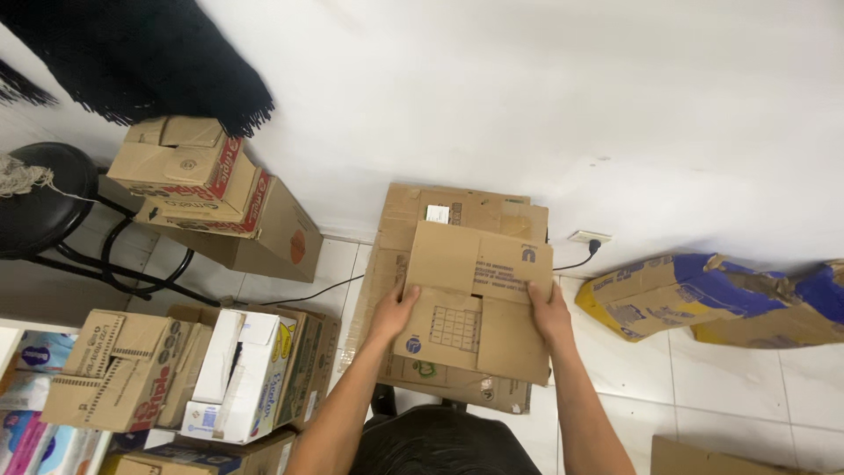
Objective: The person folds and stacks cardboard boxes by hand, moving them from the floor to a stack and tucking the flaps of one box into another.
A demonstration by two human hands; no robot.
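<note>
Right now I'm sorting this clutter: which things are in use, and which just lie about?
In use: flattened cardboard box, held by left hand and right hand; cardboard stack behind it.

Lying about: black stool, blue-yellow crushed boxes, white carton.

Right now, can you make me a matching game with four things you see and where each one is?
Things:
1. flattened cardboard box
2. black stool
3. blue and yellow flattened box
4. wall socket

Places:
A. low on the white wall, with a black cord plugged in
B. far left, by the stacked boxes
C. between the left hand and the right hand
D. on the tile floor at the right

Pairs: 1-C, 2-B, 3-D, 4-A
</note>
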